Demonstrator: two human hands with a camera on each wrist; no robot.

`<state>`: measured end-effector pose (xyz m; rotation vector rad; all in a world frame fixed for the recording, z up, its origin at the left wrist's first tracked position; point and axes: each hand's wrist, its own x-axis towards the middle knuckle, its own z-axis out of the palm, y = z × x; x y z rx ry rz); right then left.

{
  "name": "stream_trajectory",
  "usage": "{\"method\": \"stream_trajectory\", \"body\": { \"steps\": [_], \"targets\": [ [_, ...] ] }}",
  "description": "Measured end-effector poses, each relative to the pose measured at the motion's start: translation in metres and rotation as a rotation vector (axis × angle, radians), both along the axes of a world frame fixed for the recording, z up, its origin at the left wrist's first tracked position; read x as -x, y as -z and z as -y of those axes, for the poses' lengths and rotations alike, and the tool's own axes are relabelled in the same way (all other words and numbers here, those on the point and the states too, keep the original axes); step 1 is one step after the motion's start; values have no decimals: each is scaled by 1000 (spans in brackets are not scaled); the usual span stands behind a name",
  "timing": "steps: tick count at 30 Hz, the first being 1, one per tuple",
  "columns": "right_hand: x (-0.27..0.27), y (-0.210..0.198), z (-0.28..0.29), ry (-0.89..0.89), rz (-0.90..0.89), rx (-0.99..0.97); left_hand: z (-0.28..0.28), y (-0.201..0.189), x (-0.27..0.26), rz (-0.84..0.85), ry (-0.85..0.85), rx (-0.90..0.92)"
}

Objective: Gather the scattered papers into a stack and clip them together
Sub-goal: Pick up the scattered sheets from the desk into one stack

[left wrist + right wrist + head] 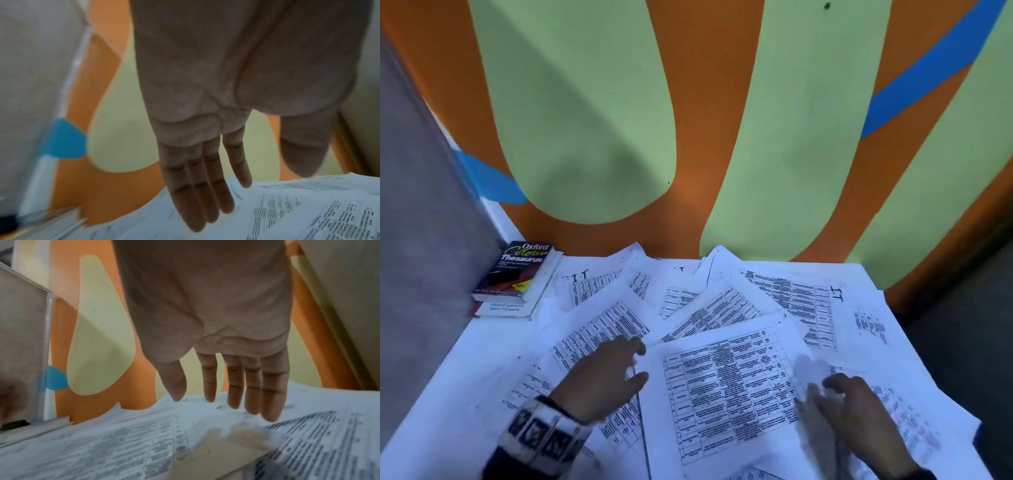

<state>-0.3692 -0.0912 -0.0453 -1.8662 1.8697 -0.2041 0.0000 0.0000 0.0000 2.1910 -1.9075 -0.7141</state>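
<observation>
Several white printed sheets [729, 387] lie scattered and overlapping across the table, most with dense tables of text. My left hand [616, 366] hovers low over the sheets left of the middle page, fingers nearly straight, holding nothing. In the left wrist view the left hand [236, 162] is flat with the fingertips [197, 219] close to the papers [287, 211]. My right hand [852, 401] is at the middle page's right edge, blurred. In the right wrist view the right hand [209, 386] has its fingers straight, just above the papers [123, 443]. No clip is visible.
Two books [517, 277], the top one a dark thesaurus, are stacked at the table's back left corner. A grey partition [421, 240] bounds the left side, and an orange and green wall [688, 137] stands behind. The table's right edge [928, 359] drops to dark floor.
</observation>
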Motion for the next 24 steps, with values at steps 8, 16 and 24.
{"method": "stream_trajectory", "body": {
  "steps": [8, 16, 24],
  "targets": [
    [-12, 46, 15, -94, -97, -143, 104, 49, 38, 159, 33, -209],
    [-27, 31, -4, -71, -202, -89, 134, 78, 41, -19, -44, -266],
    [-13, -2, 59, -20, -70, -171, 126, 69, 27, -251, 31, -133]
  ]
}}
